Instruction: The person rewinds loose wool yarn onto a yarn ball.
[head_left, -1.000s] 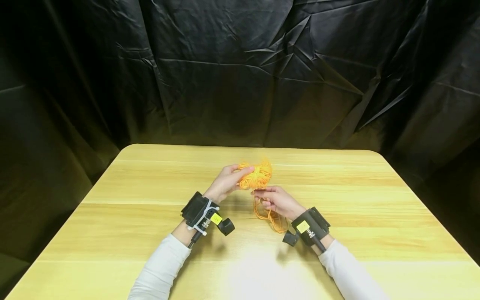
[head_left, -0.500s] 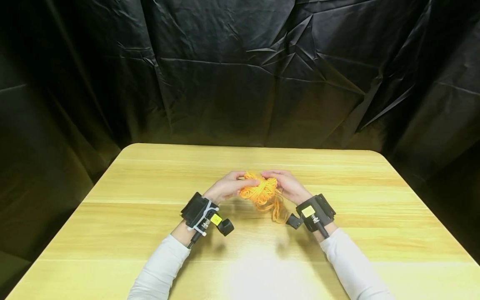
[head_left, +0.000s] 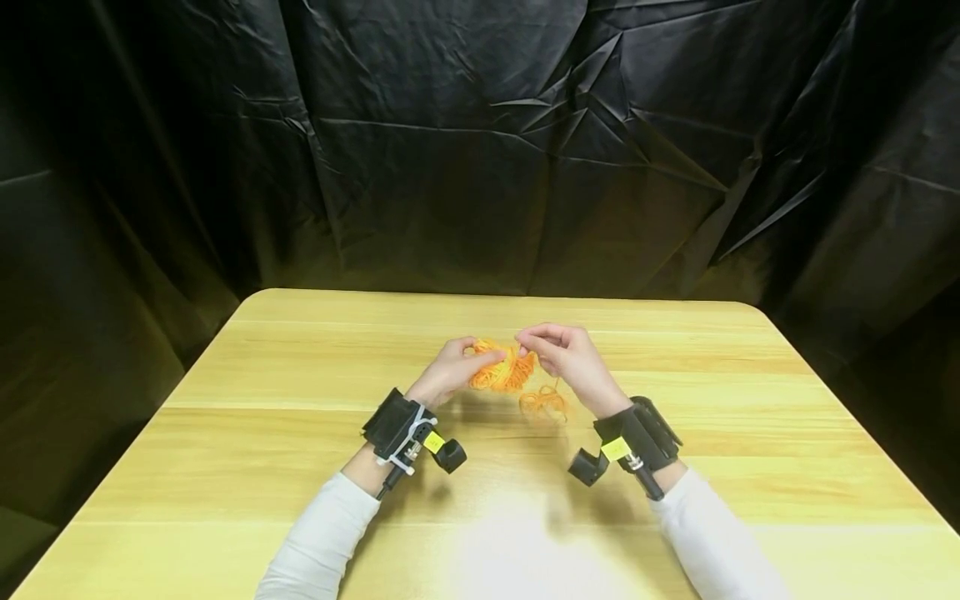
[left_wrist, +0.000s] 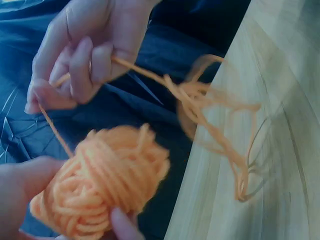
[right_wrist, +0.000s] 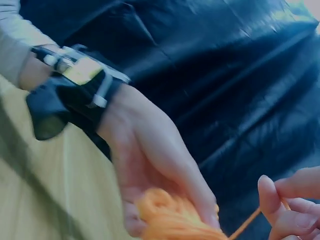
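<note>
An orange bundle of yarn is gripped by my left hand, thumb on its near side and fingers behind it. Several wraps of strand cross its middle in the left wrist view, where the yarn bundle fills the lower part. My right hand, just right of the bundle, pinches a single strand between thumb and forefinger. That strand runs taut from the fingertips to the bundle. Out of the right hand's curled fingers hangs a loose tangle of yarn, blurred, above the table.
A light wooden table lies under both hands. Behind it hangs a creased black sheet. Each wrist wears a black strap with a small camera, the left camera and the right camera.
My right hand has moved from below the bundle, over its right side, to the upper right, pulling a strand. The bundle dipped, then shifted slightly left; the loose tangle hangs beneath the right hand.
</note>
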